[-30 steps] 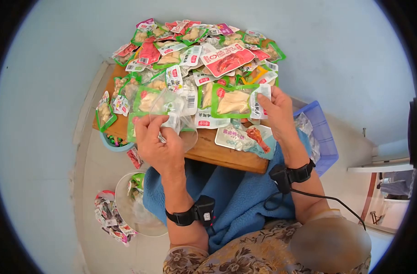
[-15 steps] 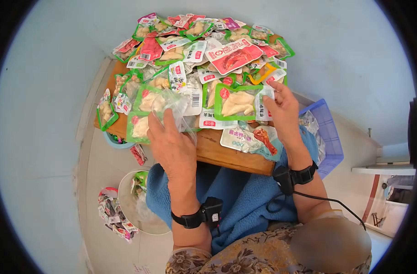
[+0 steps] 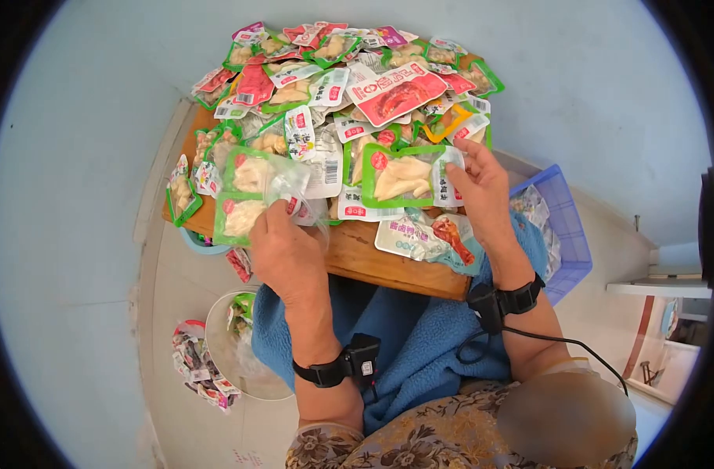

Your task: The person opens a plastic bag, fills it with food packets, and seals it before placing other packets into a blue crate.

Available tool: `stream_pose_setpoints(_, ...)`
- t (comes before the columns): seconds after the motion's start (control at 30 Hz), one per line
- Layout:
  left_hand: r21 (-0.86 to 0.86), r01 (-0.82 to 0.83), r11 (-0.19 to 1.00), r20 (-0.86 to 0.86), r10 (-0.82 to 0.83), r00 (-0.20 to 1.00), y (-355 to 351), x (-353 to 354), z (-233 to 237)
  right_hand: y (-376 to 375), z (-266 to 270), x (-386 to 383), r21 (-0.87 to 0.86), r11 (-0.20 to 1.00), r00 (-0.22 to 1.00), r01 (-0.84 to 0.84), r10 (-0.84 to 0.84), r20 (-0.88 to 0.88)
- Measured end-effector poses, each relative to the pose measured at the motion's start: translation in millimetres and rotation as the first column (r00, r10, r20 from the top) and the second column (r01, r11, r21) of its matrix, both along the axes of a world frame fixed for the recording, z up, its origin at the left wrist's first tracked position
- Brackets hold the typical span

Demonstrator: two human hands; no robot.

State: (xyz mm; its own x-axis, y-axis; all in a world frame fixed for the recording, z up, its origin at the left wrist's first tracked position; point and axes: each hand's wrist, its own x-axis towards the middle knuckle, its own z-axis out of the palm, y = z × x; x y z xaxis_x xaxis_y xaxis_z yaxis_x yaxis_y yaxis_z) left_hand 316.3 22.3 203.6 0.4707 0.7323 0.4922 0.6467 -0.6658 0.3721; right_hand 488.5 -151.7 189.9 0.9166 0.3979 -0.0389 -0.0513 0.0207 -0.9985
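Observation:
My left hand is closed on the edge of a clear plastic bag. Two green-edged food packets with pale pieces inside reach out of the bag to the left, one above the other. Between the thumb and fingers of my right hand is the white end of another green-edged food packet, its window showing similar pale pieces. That packet is held flat above the pile, near the table's front edge. Below it lies a white and blue packet with a drumstick picture.
A heap of sealed packets, with a large red one on top, covers the wooden table. A blue crate stands at the right. On the floor at the left are a round tub and a pile of packets.
My left hand has lowered slightly, and its raised index finger has closed down on the bag. The packet in my right hand has shifted a little to the left.

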Motion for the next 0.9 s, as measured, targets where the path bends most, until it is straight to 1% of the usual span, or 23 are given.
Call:
stream_pose_setpoints(0.03, -0.001, 0.002, 1.000, -0.003, -0.002, 1.000, 1, -1, 0, 0, 1, -1, -0.001, 1.000, 1.000, 0.002, -0.002, -0.003)
stream_pose_setpoints(0.1, 0.101, 0.030, 0.994, 0.077, -0.038, 0.996, 7, -4, 1, 1, 3, -1, -0.004, 1.000, 1.000, 0.017, -0.017, -0.002)
stream_pose_setpoints(0.13, 0.101, 0.035, 0.994, 0.073, -0.042, 0.996, 9, -5, 0, 1, 4, -2, -0.004, 1.000, 1.000, 0.022, -0.022, -0.005)
stream_pose_setpoints(0.2, 0.143, 0.020, 0.989, 0.143, -0.041, 0.989, 13, -6, -4, 1, 5, -2, -0.003, 1.000, 1.000, 0.015, -0.015, -0.020)
stream_pose_setpoints(0.33, 0.092, 0.006, 0.996, 0.184, -0.023, 0.983, 13, -6, 3, 1, 1, -1, 0.006, 1.000, 1.000, 0.009, -0.009, -0.022)
stream_pose_setpoints(0.4, 0.012, 0.021, 1.000, 0.224, -0.023, 0.974, 13, -7, 6, 2, 2, -1, 0.042, 0.999, 1.000, 0.017, -0.017, -0.009)
stream_pose_setpoints(0.53, -0.021, 0.034, 0.999, 0.257, -0.027, 0.966, 13, -7, 7, -1, -2, 3, 0.013, 1.000, 1.000, 0.003, -0.003, -0.013)
stream_pose_setpoints(0.6, 0.062, 0.041, 0.997, 0.211, -0.053, 0.976, 13, -7, 6, 0, 5, 1, 0.081, 0.997, 0.986, 0.016, -0.002, -0.165)
stream_pose_setpoints(0.63, 0.062, 0.039, 0.997, 0.211, -0.052, 0.976, 13, -8, 7, 0, 4, 2, 0.081, 0.997, 0.986, 0.015, -0.001, -0.165)
stream_pose_setpoints(0.7, -0.007, 0.011, 1.000, 0.126, -0.010, 0.992, 12, -9, 9, -2, 3, 5, 0.170, 0.985, 0.960, -0.028, 0.074, -0.270)
stream_pose_setpoints(0.73, -0.006, 0.008, 1.000, 0.128, -0.007, 0.992, 13, -9, 8, -4, 3, 6, 0.170, 0.985, 0.960, -0.032, 0.077, -0.268)
stream_pose_setpoints(0.8, 0.127, 0.062, 0.990, 0.181, -0.084, 0.980, 16, -7, 4, -8, 4, 10, 0.184, 0.978, 0.911, -0.102, 0.166, -0.377)
stream_pose_setpoints(0.83, 0.131, 0.050, 0.990, 0.189, -0.075, 0.979, 16, -4, 4, -10, 3, 13, 0.186, 0.976, 0.912, -0.114, 0.177, -0.369)
stream_pose_setpoints(0.9, 0.253, 0.064, 0.965, 0.257, -0.131, 0.958, 11, 4, 6, -13, 2, 16, 0.229, 0.965, 0.894, -0.126, 0.211, -0.396)
